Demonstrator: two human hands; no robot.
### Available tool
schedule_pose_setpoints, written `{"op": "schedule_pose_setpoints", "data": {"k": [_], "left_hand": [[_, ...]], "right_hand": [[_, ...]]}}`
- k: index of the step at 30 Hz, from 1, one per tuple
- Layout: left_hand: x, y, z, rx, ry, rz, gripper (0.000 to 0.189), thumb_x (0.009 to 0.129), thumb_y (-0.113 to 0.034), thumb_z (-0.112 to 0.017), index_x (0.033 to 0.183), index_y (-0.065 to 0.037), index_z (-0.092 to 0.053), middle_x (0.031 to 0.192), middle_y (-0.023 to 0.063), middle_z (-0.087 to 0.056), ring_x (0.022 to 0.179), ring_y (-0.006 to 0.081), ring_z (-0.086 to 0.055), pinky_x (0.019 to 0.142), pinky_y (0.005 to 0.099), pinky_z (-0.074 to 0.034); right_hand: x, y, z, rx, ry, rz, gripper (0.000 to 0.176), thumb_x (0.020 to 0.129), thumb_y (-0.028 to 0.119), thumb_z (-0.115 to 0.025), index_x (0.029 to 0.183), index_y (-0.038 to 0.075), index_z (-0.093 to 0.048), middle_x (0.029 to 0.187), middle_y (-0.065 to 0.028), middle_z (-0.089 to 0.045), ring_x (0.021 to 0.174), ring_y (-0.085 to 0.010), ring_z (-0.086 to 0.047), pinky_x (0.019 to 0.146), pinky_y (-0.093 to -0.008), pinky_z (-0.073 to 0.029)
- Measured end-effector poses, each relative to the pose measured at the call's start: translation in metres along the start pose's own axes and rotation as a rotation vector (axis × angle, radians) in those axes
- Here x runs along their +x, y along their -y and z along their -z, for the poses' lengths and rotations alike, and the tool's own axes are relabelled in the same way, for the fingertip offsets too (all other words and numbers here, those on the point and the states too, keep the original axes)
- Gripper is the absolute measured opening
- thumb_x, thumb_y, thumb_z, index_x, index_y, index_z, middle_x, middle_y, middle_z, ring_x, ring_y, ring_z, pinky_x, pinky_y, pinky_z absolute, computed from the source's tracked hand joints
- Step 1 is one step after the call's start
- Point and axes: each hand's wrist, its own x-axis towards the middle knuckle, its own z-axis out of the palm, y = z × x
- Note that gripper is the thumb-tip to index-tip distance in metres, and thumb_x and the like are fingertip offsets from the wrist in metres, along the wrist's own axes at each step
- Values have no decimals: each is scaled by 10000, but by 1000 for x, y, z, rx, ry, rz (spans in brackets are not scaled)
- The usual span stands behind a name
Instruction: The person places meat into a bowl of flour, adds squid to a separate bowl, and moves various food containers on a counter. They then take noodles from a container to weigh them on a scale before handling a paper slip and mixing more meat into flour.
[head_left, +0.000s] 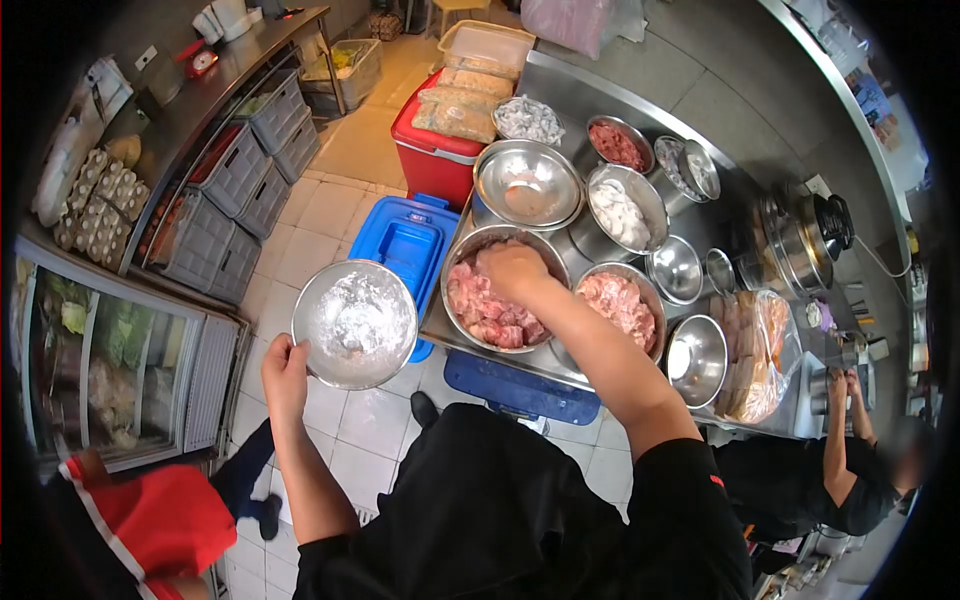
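My left hand (pixel 286 372) grips the rim of a steel bowl (pixel 355 322) dusted inside with white powder, held above the floor to the left of the counter. My right hand (pixel 512 270) reaches into a large steel bowl of raw meat chunks (pixel 487 300); its fingers are hidden among the pieces. Just right of it is another bowl of paler meat (pixel 618 308). Behind my right hand rests a wide, nearly bare steel bowl (pixel 528 183). A pot with white pieces (pixel 620 208) stands beside that one.
Blue tubs (pixel 405 240) and a red cooler (pixel 430 150) stand left of the steel counter (pixel 560 90). Bagged food (pixel 752 355) lies at its right end, near a co-worker in black (pixel 810 480). A person in red (pixel 165 520) is at lower left, by a glass-door fridge (pixel 120 350).
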Motion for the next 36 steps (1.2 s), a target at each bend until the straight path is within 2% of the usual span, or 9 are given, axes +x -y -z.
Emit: {"op": "schedule_pose_setpoints", "data": {"k": [5, 6, 13, 22, 24, 26, 30, 32, 36], "left_hand": [[-16, 13, 2, -30, -39, 24, 212, 843, -112, -535, 663, -59, -437, 592, -24, -432, 529, 58, -411, 474, 225, -353], [-13, 11, 6, -29, -45, 11, 212, 843, -112, -535, 663, -59, -437, 592, -24, -432, 529, 58, -411, 474, 225, -353], [-13, 5, 7, -22, -29, 13, 226, 838, -112, -531, 650, -64, -416, 578, -24, -428, 522, 63, -410, 476, 231, -354], [2, -20, -12, 60, 6, -14, 223, 826, -109, -540, 655, -45, -413, 563, -13, -413, 519, 69, -411, 471, 247, -360], [5, -31, -20, 69, 12, -17, 222, 824, -107, -543, 655, -42, -414, 562, -9, -421, 516, 75, -425, 468, 252, -373], [4, -50, -31, 94, 64, -6, 210, 819, -103, -546, 661, -30, -429, 570, 14, -455, 513, 96, -474, 463, 267, -407], [14, -55, -49, 49, 88, -17, 195, 820, -102, -537, 668, -21, -447, 586, 38, -487, 517, 117, -514, 459, 273, -427], [21, -45, -50, 12, 54, -40, 183, 822, -99, -524, 674, -17, -457, 589, 41, -487, 519, 117, -512, 461, 269, -424], [11, -39, -29, 103, -41, -46, 187, 822, -99, -518, 668, -19, -450, 584, 27, -471, 513, 107, -487, 463, 262, -419]], "right_hand": [[11, -5, 2, -22, 252, -27, 363, 675, 130, -652, 1028, 47, -643, 1080, -165, -623, 1008, -278, -605, 834, -379, -488], [19, -4, 1, -71, 308, 42, 356, 739, 187, -532, 1065, 76, -622, 1016, -171, -637, 982, -314, -604, 827, -411, -479], [16, -14, 10, 60, 245, 125, 401, 693, 312, -576, 1046, 129, -623, 1011, -138, -640, 949, -319, -600, 807, -403, -472], [-36, -19, 67, 525, -136, -19, 300, 782, 314, -611, 914, 46, -576, 891, -128, -645, 828, -252, -628, 693, -341, -490], [-37, -12, 70, 1215, -150, 218, 206, 840, 236, -590, 894, 39, -562, 868, -88, -648, 743, -166, -624, 609, -276, -499], [-43, 25, 86, 1315, -131, 352, 138, 868, 176, -568, 905, 44, -564, 895, -53, -651, 724, -116, -618, 566, -236, -499], [-50, 68, 98, 971, -32, 603, 173, 879, 138, -518, 1002, 39, -589, 968, -87, -644, 864, -195, -639, 684, -309, -529], [-41, 62, 93, 543, -440, 434, 213, 865, 198, -531, 979, 43, -621, 999, -134, -627, 832, -291, -629, 711, -368, -503], [-29, 32, 53, 393, -27, 319, 226, 761, 167, -575, 938, 44, -643, 1009, -172, -605, 888, -340, -603, 763, -407, -475]]}}
